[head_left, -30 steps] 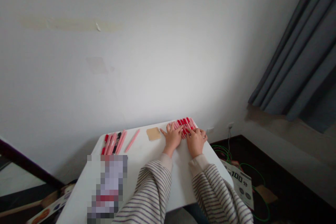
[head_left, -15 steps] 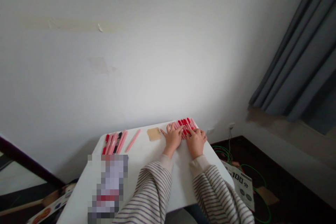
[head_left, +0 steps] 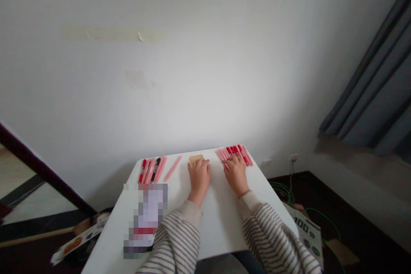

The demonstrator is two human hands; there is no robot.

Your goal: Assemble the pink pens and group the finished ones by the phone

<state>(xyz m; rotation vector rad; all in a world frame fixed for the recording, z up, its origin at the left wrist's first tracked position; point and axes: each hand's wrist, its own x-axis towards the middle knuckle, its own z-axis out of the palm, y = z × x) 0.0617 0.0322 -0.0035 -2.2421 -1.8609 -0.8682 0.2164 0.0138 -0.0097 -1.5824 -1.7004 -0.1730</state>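
My left hand (head_left: 199, 176) rests palm down over the near part of a small tan paper pad (head_left: 195, 158), its fingers lying flat and gripping nothing that I can see. Over the near ends of a row of pink and red pens (head_left: 244, 150) lies my right hand (head_left: 236, 174), fingers loosely spread and touching the pens. The pens lie side by side at the table's far right corner, partly covered by that hand. A single pink pen (head_left: 173, 168) lies slantwise left of the pad.
Another group of pink, red and black pens (head_left: 149, 171) lies at the far left of the white table (head_left: 218, 231). Nearer me is a pixelated oblong object (head_left: 147, 218). The wall borders the table's far edge. Green cables (head_left: 282, 190) and a printed box (head_left: 308, 231) are on the right.
My left hand has left the row of pens and moved left onto the tan pad. My right hand stays at the row. The view has shifted slightly.
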